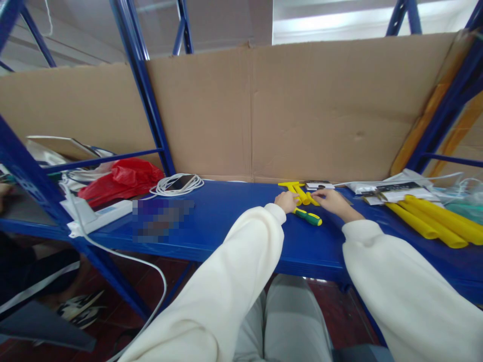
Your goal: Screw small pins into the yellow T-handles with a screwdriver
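My left hand (287, 201) is at the middle right of the blue shelf, its fingers bent against yellow T-shaped parts (298, 190). What it grips, if anything, is too small to make out. Just to its right, my right hand (327, 199) has thumb and fingertips pinched together at the end of a small yellow piece (312, 199). A green and yellow screwdriver handle (314, 219) lies on the shelf in front of and between my hands. Behind my right hand sits a small black and white packet (317, 184).
Yellow tubes (433, 221) and packets (403, 191) lie at the right. Leftward are a coiled white cable (177, 185), a red bag (123, 181) and a white power strip (113, 213). A cardboard panel (302, 110) stands behind. A person's leg and shoe (81, 307) show lower left.
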`<state>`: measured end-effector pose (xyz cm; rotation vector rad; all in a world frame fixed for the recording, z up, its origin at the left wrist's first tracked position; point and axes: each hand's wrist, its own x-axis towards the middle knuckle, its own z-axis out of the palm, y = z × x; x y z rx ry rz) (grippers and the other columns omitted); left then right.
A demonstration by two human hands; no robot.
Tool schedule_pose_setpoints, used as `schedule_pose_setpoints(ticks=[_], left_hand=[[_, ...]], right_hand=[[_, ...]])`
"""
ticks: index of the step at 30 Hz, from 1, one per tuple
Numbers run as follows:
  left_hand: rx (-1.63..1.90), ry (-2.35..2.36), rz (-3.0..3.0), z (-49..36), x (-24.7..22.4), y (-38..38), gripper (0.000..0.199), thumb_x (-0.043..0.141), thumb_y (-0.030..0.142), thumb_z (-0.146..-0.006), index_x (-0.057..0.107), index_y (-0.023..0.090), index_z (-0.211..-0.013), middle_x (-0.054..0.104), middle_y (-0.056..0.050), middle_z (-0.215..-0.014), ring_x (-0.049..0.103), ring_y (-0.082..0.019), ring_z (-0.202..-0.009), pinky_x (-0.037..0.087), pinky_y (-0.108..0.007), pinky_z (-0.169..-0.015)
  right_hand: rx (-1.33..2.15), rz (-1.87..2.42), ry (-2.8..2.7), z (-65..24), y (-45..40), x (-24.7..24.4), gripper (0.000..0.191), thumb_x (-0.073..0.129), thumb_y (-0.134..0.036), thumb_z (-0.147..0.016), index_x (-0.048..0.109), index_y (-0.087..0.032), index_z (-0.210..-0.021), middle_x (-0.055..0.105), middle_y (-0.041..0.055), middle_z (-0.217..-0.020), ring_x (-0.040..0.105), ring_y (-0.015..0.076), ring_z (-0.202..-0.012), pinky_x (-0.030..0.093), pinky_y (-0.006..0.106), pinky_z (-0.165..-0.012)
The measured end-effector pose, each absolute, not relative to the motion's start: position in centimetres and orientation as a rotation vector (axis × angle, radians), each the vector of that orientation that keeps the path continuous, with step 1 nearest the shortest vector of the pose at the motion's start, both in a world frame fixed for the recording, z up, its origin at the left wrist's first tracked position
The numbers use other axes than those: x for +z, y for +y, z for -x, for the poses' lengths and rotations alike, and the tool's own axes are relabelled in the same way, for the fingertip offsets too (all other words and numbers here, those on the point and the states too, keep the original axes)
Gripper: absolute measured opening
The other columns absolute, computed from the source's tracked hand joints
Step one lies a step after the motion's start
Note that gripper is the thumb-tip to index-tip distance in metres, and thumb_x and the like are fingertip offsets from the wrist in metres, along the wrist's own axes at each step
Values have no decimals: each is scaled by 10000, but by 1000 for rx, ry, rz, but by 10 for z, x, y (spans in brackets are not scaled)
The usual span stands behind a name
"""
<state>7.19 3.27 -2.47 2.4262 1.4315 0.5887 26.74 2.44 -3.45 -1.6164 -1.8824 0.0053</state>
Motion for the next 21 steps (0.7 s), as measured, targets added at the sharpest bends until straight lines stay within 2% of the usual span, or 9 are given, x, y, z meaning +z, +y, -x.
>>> schedule_pose_setpoints(ticks=[8,15,21], left_hand=[[624,1431,-2400,-73,-25,31,380,570,228,-963,668,250,-1330,667,-88,-1351,611,-222,-1282,448,-343,-1101],[603,1444,-2368,-69,-23,31,416,545,181,-939,685,320,-1306,666,-42,-1358,609,-217,-1283,453,-348,-1096],[586,1412,-2383,-67,-24,35,429,526,189,-945,666,309,-1332,639,-20,-1397,589,-199,-1307,441,-318,-1108]], right_hand=[[-5,1612,-2030,-265,26,-42,299,608,-204,-808,803,-243,-1031,768,47,-1126,713,258,-1066,540,379,-983],[-3,1600,-2034,-264,28,-41,283,628,-203,-796,810,-275,-1001,781,27,-1070,721,259,-1039,547,383,-976],[61,1618,-2019,-260,26,-39,280,630,-192,-798,810,-247,-1005,771,50,-1110,709,275,-1078,525,404,-1013]])
